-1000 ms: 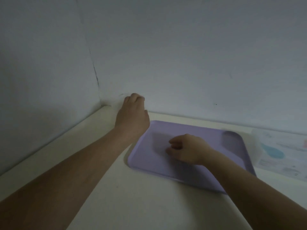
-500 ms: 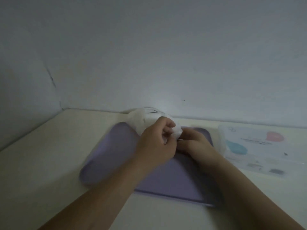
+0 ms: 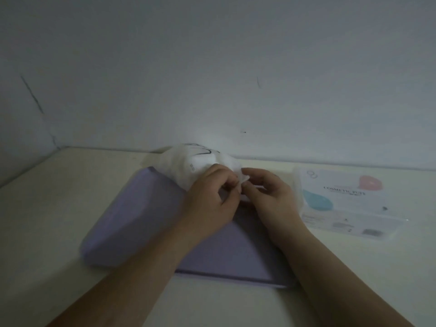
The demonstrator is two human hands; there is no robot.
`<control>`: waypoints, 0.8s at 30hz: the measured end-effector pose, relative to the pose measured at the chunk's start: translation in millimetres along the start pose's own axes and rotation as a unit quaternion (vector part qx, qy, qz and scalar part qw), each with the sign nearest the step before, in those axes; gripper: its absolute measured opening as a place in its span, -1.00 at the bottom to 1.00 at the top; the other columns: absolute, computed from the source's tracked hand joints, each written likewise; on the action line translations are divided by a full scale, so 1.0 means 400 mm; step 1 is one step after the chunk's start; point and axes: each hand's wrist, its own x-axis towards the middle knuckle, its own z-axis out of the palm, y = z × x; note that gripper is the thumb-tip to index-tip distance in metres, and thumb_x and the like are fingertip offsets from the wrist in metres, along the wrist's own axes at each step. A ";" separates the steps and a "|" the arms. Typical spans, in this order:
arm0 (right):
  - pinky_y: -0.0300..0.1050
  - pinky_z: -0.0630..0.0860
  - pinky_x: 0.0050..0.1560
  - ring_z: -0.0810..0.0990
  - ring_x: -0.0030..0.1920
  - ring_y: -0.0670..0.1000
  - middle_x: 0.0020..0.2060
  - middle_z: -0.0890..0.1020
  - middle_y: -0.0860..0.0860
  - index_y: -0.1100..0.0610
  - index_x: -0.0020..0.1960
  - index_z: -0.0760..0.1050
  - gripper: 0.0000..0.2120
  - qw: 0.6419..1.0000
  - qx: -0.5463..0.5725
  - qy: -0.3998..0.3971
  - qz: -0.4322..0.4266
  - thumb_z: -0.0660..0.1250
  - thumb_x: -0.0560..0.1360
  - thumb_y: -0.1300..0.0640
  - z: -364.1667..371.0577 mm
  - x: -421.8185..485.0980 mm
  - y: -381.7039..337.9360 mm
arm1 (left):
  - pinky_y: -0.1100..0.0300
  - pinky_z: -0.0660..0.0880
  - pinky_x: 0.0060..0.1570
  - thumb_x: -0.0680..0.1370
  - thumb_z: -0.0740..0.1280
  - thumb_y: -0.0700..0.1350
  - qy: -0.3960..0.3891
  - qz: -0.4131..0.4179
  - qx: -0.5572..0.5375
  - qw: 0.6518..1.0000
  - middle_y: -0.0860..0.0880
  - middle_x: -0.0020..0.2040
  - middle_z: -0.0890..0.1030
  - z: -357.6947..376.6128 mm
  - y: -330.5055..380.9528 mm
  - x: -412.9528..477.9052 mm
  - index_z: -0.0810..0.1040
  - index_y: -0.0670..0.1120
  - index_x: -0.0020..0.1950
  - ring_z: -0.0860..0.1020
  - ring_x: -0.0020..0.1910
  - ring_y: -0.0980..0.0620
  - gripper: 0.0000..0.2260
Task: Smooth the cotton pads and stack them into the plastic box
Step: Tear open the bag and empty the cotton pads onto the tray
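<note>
Head view, dim light. I see a lilac tray [image 3: 132, 220] lying on the cream table [image 3: 47, 208], close to the grey wall [image 3: 212, 67].

The left hand [image 3: 210, 197]: fingers [image 3: 226, 180] curled round the near end of a white crinkled pack [image 3: 186, 166], gripping it. The pack sits over the tray's far edge; I cannot tell whether it rests on the rim or is lifted off it. Dark printed lines on its top, too blurred to read.

The right hand [image 3: 269, 194]: thumb and forefinger pinched on a small white bit [image 3: 245, 178] at the pack's near end, other fingers loosely bent. I cannot tell whether that bit is a cotton pad or the wrapper's edge. The two hands meet at the fingertips.

The plastic box [image 3: 330, 223]: flat, clear, lying on the table just beside the tray's right edge, apart from both hands. Its label [image 3: 344, 191] reads COSMETIC PUFF, with a teal drop shape and a pink shape. Whether the lid is on, I cannot tell
</note>
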 end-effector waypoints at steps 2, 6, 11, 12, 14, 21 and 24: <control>0.08 0.72 0.02 0.76 -0.08 0.12 -0.12 0.70 0.14 0.19 0.17 0.64 -0.77 1.000 0.028 0.000 0.015 0.34 0.60 0.40 0.002 -0.004 -0.006 | 0.16 0.53 -0.09 0.54 0.41 -0.15 -0.017 -0.033 -0.014 0.999 0.10 -0.11 0.58 -0.007 0.006 0.005 0.57 -0.05 -0.07 0.56 -0.11 0.12 -0.96; 0.24 0.69 0.09 0.75 -0.03 0.22 -0.07 0.75 0.21 0.24 0.10 0.65 -0.87 0.999 -0.014 -0.018 -0.023 0.38 0.60 0.36 0.005 -0.022 -0.017 | 0.07 0.60 -0.06 0.53 0.43 -0.02 -0.045 -0.093 0.010 0.995 0.15 -0.06 0.63 -0.030 0.022 -0.005 0.55 0.08 0.04 0.61 -0.10 0.15 -0.88; 0.20 0.69 -0.10 0.71 -0.13 0.05 -0.07 0.63 -0.05 -0.11 -0.06 0.68 -0.85 0.966 -0.189 0.030 -0.173 0.50 0.54 0.15 0.023 -0.032 -0.018 | 0.05 0.62 -0.07 0.57 0.35 -0.03 -0.061 -0.050 0.074 0.994 0.12 -0.03 0.68 -0.081 0.042 0.004 0.59 0.13 0.16 0.63 -0.12 0.11 -0.82; 0.16 0.68 -0.12 0.70 -0.12 0.03 -0.07 0.60 -0.07 -0.09 -0.03 0.68 -0.94 0.956 -0.208 0.029 -0.202 0.47 0.54 0.07 0.026 -0.038 -0.020 | 0.04 0.61 -0.10 0.57 0.34 -0.02 -0.058 -0.035 0.083 0.994 0.12 -0.08 0.68 -0.091 0.044 0.008 0.62 0.11 0.11 0.63 -0.14 0.09 -0.86; 0.13 0.68 -0.17 0.69 -0.10 0.02 -0.05 0.57 -0.06 0.03 0.03 0.69 -0.85 0.940 -0.230 0.035 -0.248 0.39 0.57 0.00 0.025 -0.044 -0.027 | 0.00 0.58 -0.17 0.58 0.36 -0.02 -0.048 -0.006 0.084 0.995 0.11 -0.16 0.64 -0.106 0.052 0.015 0.64 0.06 -0.02 0.59 -0.18 0.06 -0.93; -0.07 0.66 -0.21 0.69 -0.06 0.01 0.05 0.67 -0.01 0.17 0.08 0.67 -0.87 0.932 -0.204 0.033 -0.299 0.40 0.59 0.32 0.034 -0.055 -0.163 | 0.00 0.55 -0.11 0.68 0.29 -0.09 0.051 0.058 0.026 0.997 0.13 -0.05 0.59 -0.171 0.124 0.028 0.60 -0.01 0.01 0.57 -0.08 0.09 -0.88; -0.26 0.58 -0.18 0.67 -0.10 -0.07 -0.06 0.70 -0.09 0.08 0.04 0.68 -0.87 0.926 -0.226 0.029 -0.302 0.43 0.58 0.29 0.080 -0.036 -0.245 | 0.02 0.59 -0.03 0.68 0.30 -0.02 0.072 0.012 0.013 0.997 0.17 0.02 0.65 -0.219 0.135 0.043 0.61 0.08 0.16 0.63 -0.01 0.15 -0.89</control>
